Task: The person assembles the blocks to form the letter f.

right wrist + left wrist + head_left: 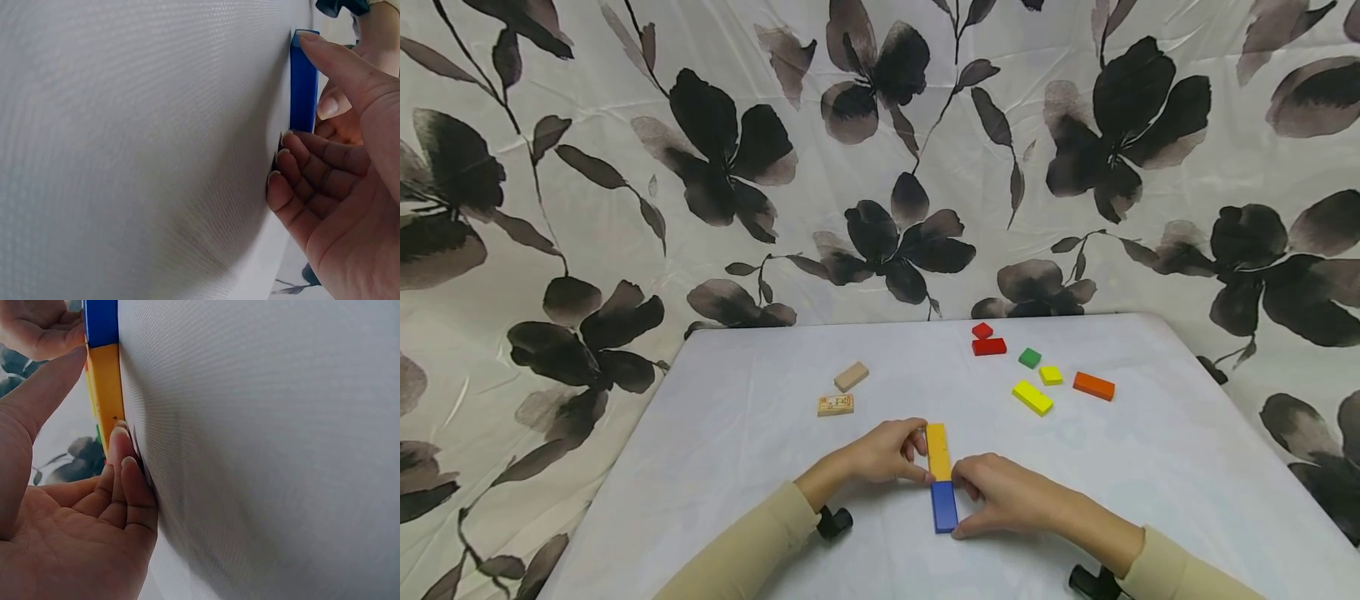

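Observation:
A yellow-orange block point(938, 452) and a blue block point(944, 507) lie end to end in one line on the white table. My left hand point(889, 450) holds the yellow-orange block from its left side, fingers by the far end and thumb by the joint with the blue one. From the right, my right hand point(1009, 493) grips the blue block, its thumb at the near corner and its fingertips by the joint. In the left wrist view the two blocks' ends meet. The right wrist view has the thumb on the end of the blue block point(304, 87).
Two plain wooden blocks, one point(852, 377) behind a printed one point(836, 405), lie at left. Toward the back right are red pieces point(989, 347), a green block point(1030, 357), yellow blocks point(1032, 397) and an orange block point(1093, 386). A floral cloth point(880, 167) hangs behind the table.

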Demonstrator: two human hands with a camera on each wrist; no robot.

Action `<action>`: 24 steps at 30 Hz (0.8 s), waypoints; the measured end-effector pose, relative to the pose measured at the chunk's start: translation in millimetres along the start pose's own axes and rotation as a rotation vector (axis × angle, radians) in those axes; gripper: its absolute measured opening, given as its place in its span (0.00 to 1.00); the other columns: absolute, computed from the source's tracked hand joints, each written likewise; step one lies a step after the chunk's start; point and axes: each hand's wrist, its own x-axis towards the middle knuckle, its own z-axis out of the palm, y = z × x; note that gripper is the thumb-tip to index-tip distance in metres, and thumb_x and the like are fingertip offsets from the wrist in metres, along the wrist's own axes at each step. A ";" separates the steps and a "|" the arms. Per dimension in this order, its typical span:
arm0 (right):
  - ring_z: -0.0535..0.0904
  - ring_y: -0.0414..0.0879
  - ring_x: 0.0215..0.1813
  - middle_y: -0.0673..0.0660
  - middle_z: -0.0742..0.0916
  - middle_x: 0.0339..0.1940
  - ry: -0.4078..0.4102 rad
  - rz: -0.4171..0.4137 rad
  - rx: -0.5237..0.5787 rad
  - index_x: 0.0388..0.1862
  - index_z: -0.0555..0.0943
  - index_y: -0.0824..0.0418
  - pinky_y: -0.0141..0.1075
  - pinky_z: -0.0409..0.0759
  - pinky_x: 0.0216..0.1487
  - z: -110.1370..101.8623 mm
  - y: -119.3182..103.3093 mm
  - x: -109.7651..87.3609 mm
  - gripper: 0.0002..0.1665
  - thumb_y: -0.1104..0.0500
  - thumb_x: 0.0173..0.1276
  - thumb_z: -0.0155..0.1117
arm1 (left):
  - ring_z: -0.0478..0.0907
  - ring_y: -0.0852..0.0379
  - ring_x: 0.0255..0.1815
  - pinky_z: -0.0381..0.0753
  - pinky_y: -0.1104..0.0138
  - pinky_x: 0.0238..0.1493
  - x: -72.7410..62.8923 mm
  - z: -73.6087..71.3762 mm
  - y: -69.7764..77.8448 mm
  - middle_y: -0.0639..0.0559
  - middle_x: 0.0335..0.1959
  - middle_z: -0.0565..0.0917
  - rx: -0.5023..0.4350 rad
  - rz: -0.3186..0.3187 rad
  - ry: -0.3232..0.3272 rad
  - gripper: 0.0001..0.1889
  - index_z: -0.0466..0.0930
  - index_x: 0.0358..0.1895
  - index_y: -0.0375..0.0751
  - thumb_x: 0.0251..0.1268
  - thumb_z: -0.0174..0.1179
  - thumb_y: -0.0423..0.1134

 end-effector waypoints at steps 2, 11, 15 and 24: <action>0.73 0.35 0.33 0.44 0.78 0.26 -0.002 0.000 -0.008 0.50 0.83 0.54 0.31 0.73 0.36 -0.5 0.3 -0.1 0.32 0.38 0.55 0.81 | 0.75 0.60 0.39 0.74 0.73 0.42 0.2 -0.5 0.4 0.55 0.42 0.81 0.000 -0.006 -0.001 0.43 0.65 0.73 0.30 0.59 0.77 0.42; 0.73 0.35 0.34 0.45 0.78 0.27 -0.009 0.000 -0.009 0.50 0.82 0.54 0.32 0.73 0.37 0.2 0.2 0.0 0.31 0.38 0.55 0.81 | 0.75 0.62 0.37 0.74 0.73 0.41 1.3 0.3 -2.2 0.56 0.41 0.81 0.008 0.013 -0.004 0.42 0.65 0.72 0.29 0.58 0.77 0.41; 0.73 0.35 0.34 0.45 0.78 0.27 -0.009 -0.005 -0.002 0.49 0.82 0.54 0.32 0.73 0.37 0.5 -0.3 0.1 0.31 0.38 0.55 0.81 | 0.75 0.60 0.37 0.74 0.73 0.40 1.1 0.7 -2.8 0.55 0.41 0.81 0.005 0.016 -0.002 0.43 0.65 0.72 0.28 0.58 0.77 0.41; 0.73 0.36 0.36 0.43 0.79 0.31 0.015 0.024 -0.049 0.58 0.80 0.57 0.31 0.74 0.39 0.0 1.7 -4.0 0.41 0.34 0.54 0.79 | 0.75 0.60 0.37 0.74 0.73 0.41 0.5 0.7 -1.4 0.55 0.41 0.81 0.008 0.015 0.000 0.43 0.65 0.72 0.27 0.58 0.77 0.41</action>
